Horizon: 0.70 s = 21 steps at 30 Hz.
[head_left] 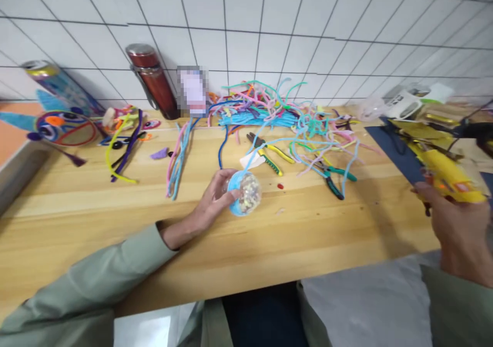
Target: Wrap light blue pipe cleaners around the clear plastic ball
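Observation:
My left hand [213,203] rests on the wooden table [115,224] with its fingers wrapped round a clear ball [244,194] that has glittery bits inside and a light-blue pipe cleaner wound around it. A strand of that pipe cleaner runs up toward the pile. My right hand [458,231] is raised at the right edge, gripping a yellow glue gun [442,175] that looks blurred by motion.
A pile of coloured pipe cleaners [269,111] lies at the back, with yellow-handled pliers [269,154] and green-handled pliers [333,177] in front. A red flask [152,80], a can [57,85] and pipe-cleaner craft pieces [65,127] stand at the back left. Clutter and a dark sheet [396,152] sit right.

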Each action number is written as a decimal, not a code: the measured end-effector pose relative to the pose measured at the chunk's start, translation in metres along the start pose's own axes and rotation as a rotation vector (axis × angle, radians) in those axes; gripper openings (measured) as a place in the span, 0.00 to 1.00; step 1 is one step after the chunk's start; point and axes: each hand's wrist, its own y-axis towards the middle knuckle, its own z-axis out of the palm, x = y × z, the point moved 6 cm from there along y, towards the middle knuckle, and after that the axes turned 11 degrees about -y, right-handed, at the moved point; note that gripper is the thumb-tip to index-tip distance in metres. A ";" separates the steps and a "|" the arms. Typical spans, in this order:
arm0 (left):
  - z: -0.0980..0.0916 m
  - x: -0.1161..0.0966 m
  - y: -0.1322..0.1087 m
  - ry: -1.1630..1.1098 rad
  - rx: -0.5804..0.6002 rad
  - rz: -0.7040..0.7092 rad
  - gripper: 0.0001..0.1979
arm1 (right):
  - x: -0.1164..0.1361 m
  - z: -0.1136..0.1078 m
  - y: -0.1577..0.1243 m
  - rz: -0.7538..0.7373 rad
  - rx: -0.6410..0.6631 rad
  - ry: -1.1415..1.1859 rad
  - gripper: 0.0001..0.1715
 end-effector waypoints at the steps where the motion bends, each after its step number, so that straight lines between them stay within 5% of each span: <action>1: 0.001 -0.002 0.000 0.006 0.002 0.015 0.26 | 0.015 0.002 -0.007 0.068 -0.112 0.019 0.11; 4: 0.001 -0.003 0.000 0.036 0.004 0.053 0.27 | 0.079 0.051 -0.024 0.125 0.153 0.160 0.12; 8: -0.002 0.000 -0.001 0.076 -0.012 0.068 0.28 | 0.175 0.119 -0.033 -0.126 0.536 0.215 0.18; 10: -0.004 0.001 0.000 0.090 -0.020 0.067 0.27 | 0.203 0.145 -0.034 -0.195 0.667 0.223 0.15; 15: -0.001 0.003 0.000 0.123 0.031 0.131 0.26 | 0.218 0.180 -0.034 -0.218 0.816 0.289 0.16; 21: 0.001 0.001 -0.002 0.199 0.047 0.182 0.27 | 0.214 0.188 -0.036 -0.220 0.869 0.290 0.15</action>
